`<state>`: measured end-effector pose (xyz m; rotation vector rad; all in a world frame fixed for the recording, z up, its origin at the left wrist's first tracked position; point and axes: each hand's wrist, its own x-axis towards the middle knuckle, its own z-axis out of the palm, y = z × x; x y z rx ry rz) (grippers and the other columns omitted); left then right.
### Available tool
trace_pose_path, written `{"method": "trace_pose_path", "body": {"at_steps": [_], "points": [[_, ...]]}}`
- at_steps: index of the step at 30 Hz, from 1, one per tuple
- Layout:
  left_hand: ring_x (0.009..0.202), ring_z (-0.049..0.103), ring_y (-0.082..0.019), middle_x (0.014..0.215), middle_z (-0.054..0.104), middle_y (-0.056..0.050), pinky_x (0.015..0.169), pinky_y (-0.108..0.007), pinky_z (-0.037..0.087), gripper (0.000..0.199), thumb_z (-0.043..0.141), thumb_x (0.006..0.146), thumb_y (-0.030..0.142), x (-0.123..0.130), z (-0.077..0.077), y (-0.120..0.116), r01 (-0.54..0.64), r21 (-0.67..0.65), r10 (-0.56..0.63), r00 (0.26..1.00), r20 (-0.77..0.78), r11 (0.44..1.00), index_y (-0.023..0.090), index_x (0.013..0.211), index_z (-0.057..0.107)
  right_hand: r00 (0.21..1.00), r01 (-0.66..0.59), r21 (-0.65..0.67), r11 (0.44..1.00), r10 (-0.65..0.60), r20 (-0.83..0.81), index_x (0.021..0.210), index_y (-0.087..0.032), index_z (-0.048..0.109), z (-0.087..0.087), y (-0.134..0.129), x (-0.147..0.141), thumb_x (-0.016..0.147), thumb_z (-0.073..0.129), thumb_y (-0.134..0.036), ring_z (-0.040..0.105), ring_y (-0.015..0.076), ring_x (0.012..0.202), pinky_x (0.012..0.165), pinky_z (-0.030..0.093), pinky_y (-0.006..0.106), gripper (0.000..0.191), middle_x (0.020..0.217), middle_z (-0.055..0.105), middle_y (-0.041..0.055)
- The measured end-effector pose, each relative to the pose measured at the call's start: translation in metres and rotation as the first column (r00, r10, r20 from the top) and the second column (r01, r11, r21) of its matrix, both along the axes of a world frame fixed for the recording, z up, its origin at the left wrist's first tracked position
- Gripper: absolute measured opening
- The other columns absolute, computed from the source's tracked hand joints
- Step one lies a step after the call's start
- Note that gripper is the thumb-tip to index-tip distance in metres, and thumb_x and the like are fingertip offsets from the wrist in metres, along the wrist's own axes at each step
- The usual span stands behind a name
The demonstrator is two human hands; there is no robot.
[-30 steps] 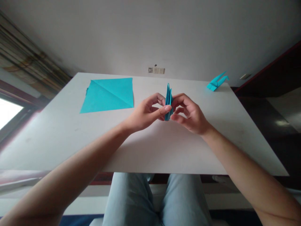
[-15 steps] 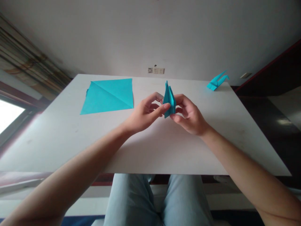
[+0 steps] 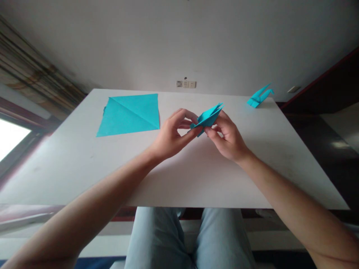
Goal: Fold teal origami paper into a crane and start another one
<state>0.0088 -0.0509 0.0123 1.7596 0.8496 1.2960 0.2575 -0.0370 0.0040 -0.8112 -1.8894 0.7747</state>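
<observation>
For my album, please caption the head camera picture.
The left hand and right hand hold folded blue origami paper over a white table, near a creased blue square and an origami bird.

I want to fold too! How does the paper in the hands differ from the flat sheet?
The folded paper is narrow and pointy, but the sheet is wide, flat and four-sided with a crease. The folded paper is up in the left hand and right hand; the sheet lies on the table. Both are bright blue paper.

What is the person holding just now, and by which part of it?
A folded turquoise paper, pinched along its near edge by the left hand and the right hand; its points are free.
</observation>
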Motion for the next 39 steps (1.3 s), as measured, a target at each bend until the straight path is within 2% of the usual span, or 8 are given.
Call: {"method": "trace_pose_path", "body": {"at_steps": [9, 13, 20, 22, 25, 28, 31, 39], "points": [[0.121, 0.086, -0.026, 0.133, 0.091, -0.011, 0.113, -0.046, 0.074, 0.015, 0.102, 0.107, 0.040, -0.004, -0.001, 0.002, -0.110, 0.203, 0.119, 0.992, -0.032, 0.973, 0.028, 0.107, 0.093, 1.000, -0.029, 0.002, 1.000, 0.029, 0.007, 0.115, -0.034, 0.084, 0.006, -0.002, 0.000, 0.116, 0.090, -0.067, 0.078, 0.0283, 0.097, 0.082, 0.069, 0.043, 0.033, 0.111, 0.081, 0.0054], [0.122, 0.084, -0.030, 0.133, 0.092, -0.011, 0.114, -0.050, 0.073, 0.027, 0.108, 0.105, 0.054, -0.005, 0.002, 0.002, -0.142, 0.230, 0.158, 0.986, -0.049, 0.963, 0.031, 0.102, 0.095, 1.000, -0.014, 0.023, 1.000, 0.013, 0.018, 0.127, -0.035, 0.087, 0.001, -0.001, 0.001, 0.116, 0.088, -0.064, 0.082, 0.0297, 0.103, 0.081, 0.074, 0.043, 0.031, 0.121, 0.088, 0.0073], [0.099, 0.084, -0.022, 0.109, 0.091, -0.005, 0.096, -0.040, 0.072, 0.032, 0.106, 0.110, 0.055, -0.005, -0.002, 0.002, -0.158, 0.335, 0.183, 0.982, -0.046, 0.929, 0.027, 0.111, 0.089, 0.999, -0.024, 0.162, 0.987, 0.017, 0.046, 0.131, -0.038, 0.091, -0.003, 0.000, 0.002, 0.115, 0.094, -0.049, 0.086, 0.0355, 0.126, 0.082, 0.080, 0.048, 0.020, 0.141, 0.088, 0.0113], [0.098, 0.086, -0.020, 0.113, 0.092, -0.004, 0.095, -0.037, 0.074, 0.032, 0.104, 0.112, 0.052, -0.006, -0.006, 0.005, -0.162, 0.412, 0.184, 0.983, -0.016, 0.897, 0.027, 0.126, 0.087, 0.999, -0.031, 0.265, 0.964, 0.020, 0.047, 0.141, -0.040, 0.089, -0.002, 0.002, 0.003, 0.116, 0.093, -0.042, 0.085, 0.0394, 0.142, 0.099, 0.083, 0.057, 0.025, 0.155, 0.088, 0.0115], [0.099, 0.088, -0.019, 0.116, 0.092, -0.003, 0.089, -0.034, 0.073, 0.019, 0.093, 0.117, 0.034, -0.006, -0.009, 0.011, -0.107, 0.622, 0.153, 0.988, -0.021, 0.775, 0.028, 0.133, 0.086, 0.998, -0.061, 0.396, 0.916, 0.050, 0.039, 0.144, -0.040, 0.084, -0.002, 0.006, 0.006, 0.113, 0.093, -0.032, 0.085, 0.0420, 0.154, 0.122, 0.077, 0.067, 0.033, 0.164, 0.089, 0.0097], [0.101, 0.088, -0.019, 0.118, 0.092, -0.004, 0.088, -0.034, 0.071, 0.016, 0.087, 0.115, 0.021, -0.006, -0.007, 0.012, -0.045, 0.729, 0.140, 0.988, -0.070, 0.683, 0.028, 0.130, 0.087, 0.996, -0.094, 0.399, 0.912, 0.083, 0.044, 0.133, -0.039, 0.082, -0.001, 0.007, 0.008, 0.112, 0.094, -0.033, 0.089, 0.0401, 0.148, 0.110, 0.081, 0.061, 0.024, 0.165, 0.090, 0.0076], [0.103, 0.089, -0.021, 0.122, 0.092, -0.005, 0.087, -0.036, 0.071, 0.024, 0.091, 0.113, 0.024, -0.005, -0.006, 0.011, -0.005, 0.760, 0.133, 0.985, -0.107, 0.650, 0.030, 0.135, 0.085, 0.993, -0.108, 0.376, 0.920, 0.081, 0.087, 0.131, -0.041, 0.082, 0.000, 0.003, 0.008, 0.114, 0.092, -0.035, 0.091, 0.0389, 0.143, 0.110, 0.079, 0.062, 0.021, 0.163, 0.091, 0.0049], [0.108, 0.089, -0.022, 0.125, 0.091, -0.006, 0.089, -0.036, 0.071, 0.036, 0.093, 0.116, 0.032, -0.003, -0.011, 0.013, -0.037, 0.781, 0.122, 0.991, -0.051, 0.623, 0.029, 0.147, 0.076, 0.987, -0.110, 0.426, 0.898, 0.047, 0.155, 0.161, -0.046, 0.075, 0.005, -0.002, 0.009, 0.108, 0.076, -0.009, 0.089, 0.0367, 0.133, 0.109, 0.076, 0.059, 0.064, 0.153, 0.092, 0.0028]]}}
